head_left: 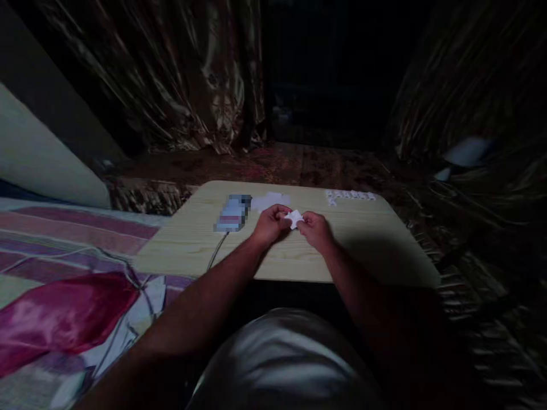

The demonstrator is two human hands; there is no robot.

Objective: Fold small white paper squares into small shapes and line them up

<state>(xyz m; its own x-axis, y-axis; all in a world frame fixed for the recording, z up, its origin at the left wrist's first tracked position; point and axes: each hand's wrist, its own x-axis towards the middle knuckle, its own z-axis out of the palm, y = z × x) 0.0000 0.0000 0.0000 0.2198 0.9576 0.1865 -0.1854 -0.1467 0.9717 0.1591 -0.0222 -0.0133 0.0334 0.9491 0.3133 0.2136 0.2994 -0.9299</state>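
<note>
Above the middle of a light wooden table [290, 263], a small folded piece of white paper [294, 218] is pinched between both hands. My left hand [270, 223] grips its left side with closed fingers. On its right side, my right hand [317, 229] holds it between thumb and fingers. Just beyond the left hand lie white paper sheets [265, 201]. Toward the far right corner, several small folded white paper pieces [350, 195] stand in a row, with another one [332, 202] in front of them.
A phone-like device [233, 213], blurred out, lies on the table's left with a cable [217, 251] running off the near edge. Left of the table is a striped bedspread [141, 222] with a shiny magenta cloth [72, 316]. Brown curtains [222, 74] hang behind.
</note>
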